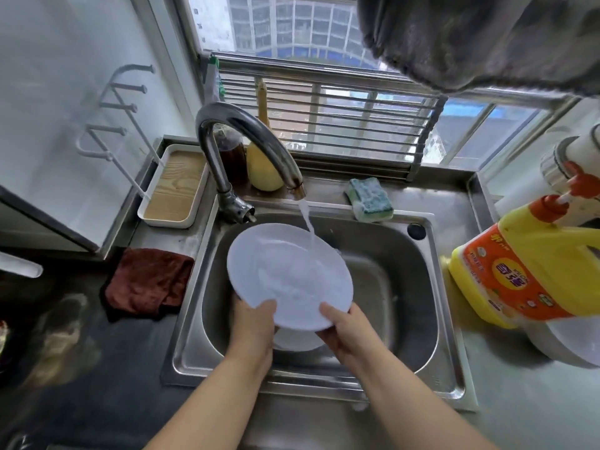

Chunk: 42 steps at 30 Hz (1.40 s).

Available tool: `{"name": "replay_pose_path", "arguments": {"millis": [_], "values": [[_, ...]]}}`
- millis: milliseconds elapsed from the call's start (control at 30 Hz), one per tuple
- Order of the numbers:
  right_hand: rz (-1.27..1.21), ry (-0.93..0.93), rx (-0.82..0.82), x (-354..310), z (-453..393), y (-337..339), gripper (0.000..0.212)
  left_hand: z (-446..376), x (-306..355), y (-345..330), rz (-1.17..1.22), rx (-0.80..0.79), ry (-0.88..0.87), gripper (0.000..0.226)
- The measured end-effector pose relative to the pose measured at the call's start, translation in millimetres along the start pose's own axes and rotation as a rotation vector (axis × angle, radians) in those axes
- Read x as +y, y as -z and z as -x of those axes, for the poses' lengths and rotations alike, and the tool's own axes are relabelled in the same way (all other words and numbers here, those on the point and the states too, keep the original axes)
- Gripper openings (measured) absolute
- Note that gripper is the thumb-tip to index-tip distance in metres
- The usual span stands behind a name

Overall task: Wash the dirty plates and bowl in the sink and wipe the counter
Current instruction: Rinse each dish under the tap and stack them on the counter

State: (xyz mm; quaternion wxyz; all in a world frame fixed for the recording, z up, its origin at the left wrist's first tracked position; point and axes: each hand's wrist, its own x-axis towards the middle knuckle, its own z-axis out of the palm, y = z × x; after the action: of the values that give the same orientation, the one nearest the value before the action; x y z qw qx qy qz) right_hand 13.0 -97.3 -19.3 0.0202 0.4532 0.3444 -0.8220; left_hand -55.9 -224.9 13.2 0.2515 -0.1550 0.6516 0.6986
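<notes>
Left hand (251,323) and right hand (345,329) grip white plate (289,274) by near rim, tap (246,141) water striking it over sink (422,287)

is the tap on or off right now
On: a stream of water runs from the faucet spout onto the white plate over the sink.

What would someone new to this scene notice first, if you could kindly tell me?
First, the white plate, tilted over the middle of the sink, with the left hand and right hand gripping its near rim as water from the tap runs onto it. Next, the big yellow detergent bottle on the counter at right, and the dark red cloth left of the sink.
</notes>
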Motion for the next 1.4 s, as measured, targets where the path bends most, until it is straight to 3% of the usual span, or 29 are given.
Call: {"name": "replay_pose_path", "arguments": {"millis": [67, 167, 333, 433, 500, 600, 733, 867, 967, 1033, 1200, 1333, 1400], "values": [[0.043, -0.056, 0.006, -6.1, 7.1, 10.2, 0.029, -2.3, -1.5, 6.9, 0.046, -0.143, 0.111, 0.051], [0.109, -0.127, 0.052, -26.8, 7.3, 33.9, 0.022, -28.5, 5.8, 26.4, -0.009, -0.328, 0.285, 0.046], [-0.115, 0.004, 0.177, -1.7, 5.9, 10.9, 0.031, -15.1, -16.0, -8.7, 0.071, -0.096, 0.227, 0.061], [-0.106, -0.045, 0.135, -19.7, 12.1, 22.5, 0.021, -30.3, -10.9, 3.2, 0.03, -0.22, 0.355, 0.053], [-0.091, -0.06, 0.144, -27.4, 13.4, 24.9, 0.014, -40.5, -6.2, 9.1, 0.022, -0.193, 0.345, 0.04], [-0.221, 0.031, 0.112, -5.1, 14.4, 4.7, 0.025, -22.3, -16.6, -14.1, 0.136, -0.123, 0.258, 0.042], [-0.075, -0.048, 0.049, -20.1, 17.8, 22.2, 0.028, -26.8, 0.2, -7.2, 0.028, -0.31, 0.325, 0.043], [-0.152, -0.009, 0.089, -18.3, 13.9, 2.1, 0.03, -32.5, -7.7, -17.7, 0.103, -0.124, 0.259, 0.052], [-0.257, -0.08, 0.059, -4.6, 16.5, -0.1, 0.03, -25.5, -10.0, -24.6, 0.12, -0.201, 0.248, 0.07], [-0.185, -0.106, 0.055, -18.5, 19.4, 19.4, 0.023, -45.0, 1.2, -2.6, 0.045, -0.276, 0.288, 0.065], [-0.194, -0.004, 0.035, -9.3, 21.2, -2.0, 0.028, -23.4, -8.0, -23.3, 0.223, -0.104, 0.27, 0.047], [-0.156, -0.054, 0.06, -28.8, 23.5, 19.3, 0.02, -39.9, 6.0, -2.7, 0.027, -0.316, 0.391, 0.044], [-0.134, -0.081, 0.108, -34.7, 21.7, 21.4, 0.02, -48.8, 8.2, 2.9, 0.048, -0.26, 0.358, 0.043]]}}
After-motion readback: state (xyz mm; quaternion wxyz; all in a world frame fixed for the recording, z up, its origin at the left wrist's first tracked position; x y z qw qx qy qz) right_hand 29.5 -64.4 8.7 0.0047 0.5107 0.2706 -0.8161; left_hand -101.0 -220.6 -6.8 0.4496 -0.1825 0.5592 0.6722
